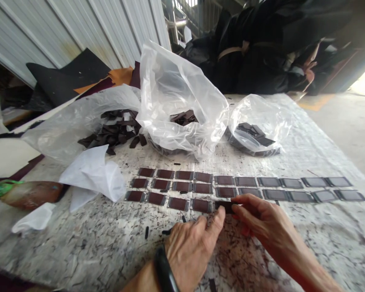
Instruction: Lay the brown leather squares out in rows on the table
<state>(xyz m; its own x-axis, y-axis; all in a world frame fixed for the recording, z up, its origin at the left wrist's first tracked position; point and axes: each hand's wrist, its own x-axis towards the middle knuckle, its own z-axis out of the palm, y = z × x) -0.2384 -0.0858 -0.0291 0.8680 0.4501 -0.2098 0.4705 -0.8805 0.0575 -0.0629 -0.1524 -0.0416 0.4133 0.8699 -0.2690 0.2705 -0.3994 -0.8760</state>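
My right hand point(255, 213) pinches the right end of a small dark rectangular piece point(225, 207) between thumb and fingers. At the piece's left part, the index fingertip of my left hand point(196, 239) rests on it, with the other fingers curled underneath. This piece lies at the right end of the nearest of three rows. Beside it on the left is a brown rectangle with grey edges point(201, 205). The two rows behind run further right, where their rectangles point(292, 183) look greyer. My left thumb is hidden.
Behind the rows stand a tall clear plastic bag point(182, 89) and a smaller bag point(261, 117), both with dark pieces inside. Loose dark strips point(115, 132) spill from another bag. White sheets point(93, 174) and a brown bottle-like object point(32, 194) lie left. Dark scraps litter the tabletop point(94, 259).
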